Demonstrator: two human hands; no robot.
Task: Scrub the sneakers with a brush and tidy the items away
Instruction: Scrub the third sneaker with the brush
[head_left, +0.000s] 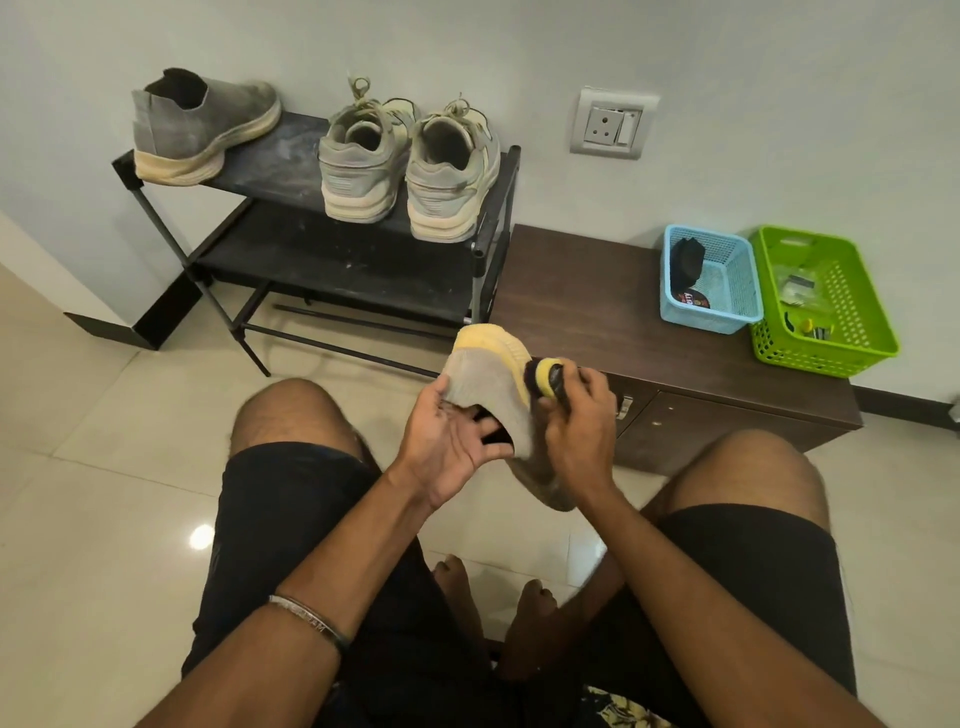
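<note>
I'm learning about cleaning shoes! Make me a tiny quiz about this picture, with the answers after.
1. True or false: the right hand grips the brush against the sole of the held sneaker.
2. How many shoes sit on top of the shoe rack? A) one B) three C) five
3. Fill in: next to the blue basket on the brown cabinet stands a ____ basket.

Key
1. True; the left hand holds the sneaker at its opening.
2. B
3. green
</note>
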